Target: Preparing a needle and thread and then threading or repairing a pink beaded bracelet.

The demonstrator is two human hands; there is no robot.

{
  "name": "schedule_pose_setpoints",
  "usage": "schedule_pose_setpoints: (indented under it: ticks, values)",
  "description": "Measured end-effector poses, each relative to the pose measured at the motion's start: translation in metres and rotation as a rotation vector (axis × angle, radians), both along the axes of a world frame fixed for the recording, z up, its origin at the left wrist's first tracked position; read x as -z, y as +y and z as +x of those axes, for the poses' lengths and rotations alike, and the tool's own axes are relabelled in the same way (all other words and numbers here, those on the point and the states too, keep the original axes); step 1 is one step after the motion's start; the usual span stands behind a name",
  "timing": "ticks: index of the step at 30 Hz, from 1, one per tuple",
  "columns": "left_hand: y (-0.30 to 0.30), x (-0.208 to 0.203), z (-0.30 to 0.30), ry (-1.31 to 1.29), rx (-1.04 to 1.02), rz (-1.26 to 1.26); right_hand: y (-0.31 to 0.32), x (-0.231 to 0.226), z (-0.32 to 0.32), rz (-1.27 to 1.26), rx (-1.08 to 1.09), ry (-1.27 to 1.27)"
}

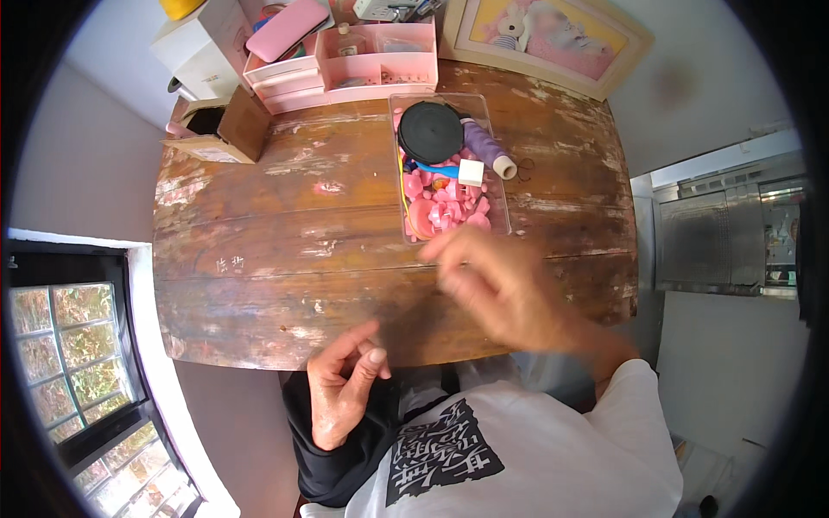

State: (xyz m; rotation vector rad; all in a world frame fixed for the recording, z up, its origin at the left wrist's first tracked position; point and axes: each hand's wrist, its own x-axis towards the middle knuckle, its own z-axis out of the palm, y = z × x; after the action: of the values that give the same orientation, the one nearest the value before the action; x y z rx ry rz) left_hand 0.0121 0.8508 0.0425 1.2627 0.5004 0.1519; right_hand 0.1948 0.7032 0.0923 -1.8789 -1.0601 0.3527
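My left hand [344, 386] is at the table's front edge. Its thumb and index finger are a little apart, the other fingers partly curled, and nothing shows between them. Smeared by motion, my right hand [501, 293] is over the table just in front of a clear plastic box [496, 194]; its fingers are too blurred to read. Small pink plastic pieces [447, 211] fill the near part of the box. Farther back in it lie a round black disc [431, 132], a cone of purple thread [484, 145], a white block [471, 173] and a blue strip [438, 170].
The worn wooden table [285, 224] holds an open cardboard box [242, 129] at the far left. Along the back are a pink organizer [380, 86] with a pink case [287, 29] on top, a white box [203, 50] and a framed picture [544, 43].
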Motion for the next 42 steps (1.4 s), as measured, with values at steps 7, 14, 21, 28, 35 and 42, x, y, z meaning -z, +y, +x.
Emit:
schedule_pose_setpoints:
  ticks: [7, 14, 21, 28, 35, 42]
  values:
    - [-0.014, -0.006, 0.007, -0.127, 0.069, -0.121, 0.021, 0.022, -0.037, 0.213, -0.261, 0.678]
    - [-0.015, -0.004, 0.008, -0.116, 0.037, -0.056, 0.023, 0.01, -0.008, 0.039, -0.055, 0.34]
    - [-0.016, 0.002, 0.001, -0.081, 0.071, -0.022, 0.044, 0.066, 0.079, -0.262, 0.124, -0.512]
    - [-0.017, 0.005, -0.007, -0.088, 0.06, -0.048, 0.059, 0.069, 0.106, -0.552, -0.187, -0.648]
    - [-0.021, 0.007, 0.0, -0.094, 0.062, -0.078, 0.07, 0.045, 0.114, -0.694, -0.411, -0.917]
    - [-0.019, 0.005, -0.014, 0.039, 0.061, -0.061, 0.066, 0.072, 0.111, -0.394, -0.315, -1.104]
